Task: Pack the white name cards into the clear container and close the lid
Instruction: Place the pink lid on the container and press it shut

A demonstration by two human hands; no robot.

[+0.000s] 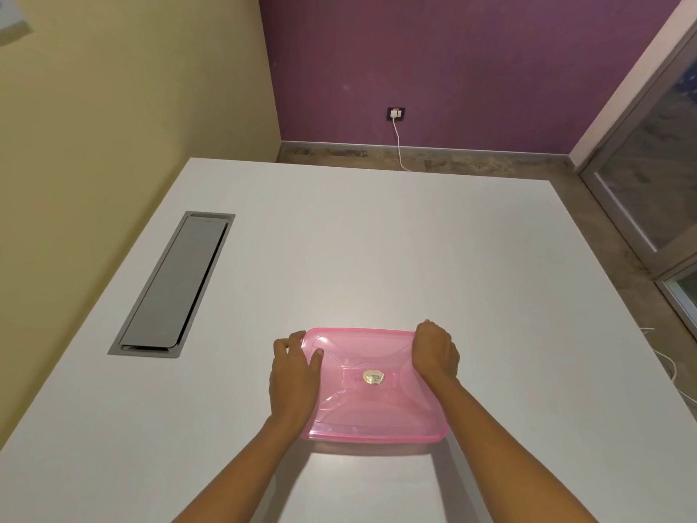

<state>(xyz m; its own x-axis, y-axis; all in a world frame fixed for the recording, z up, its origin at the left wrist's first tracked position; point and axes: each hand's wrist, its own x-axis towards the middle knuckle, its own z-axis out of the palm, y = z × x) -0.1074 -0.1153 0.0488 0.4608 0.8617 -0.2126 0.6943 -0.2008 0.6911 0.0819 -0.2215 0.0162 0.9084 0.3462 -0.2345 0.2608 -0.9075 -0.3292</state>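
Note:
A pink see-through lid (371, 405) with a gold round sticker (373, 377) lies flat over the container on the white table (377, 239). My left hand (296, 375) rests on the lid's left edge, thumb on top and fingers curled around the far left corner. My right hand (435, 352) presses on the far right corner with its fingers curled over the rim. The container's body is hidden under the lid. No white name cards show; whether any lie inside I cannot tell.
A grey cable hatch (175, 285) is set into the table to the left. Beyond the table's far edge is a purple wall with a socket and white cable (396, 118). A glass door (656, 183) stands at the right.

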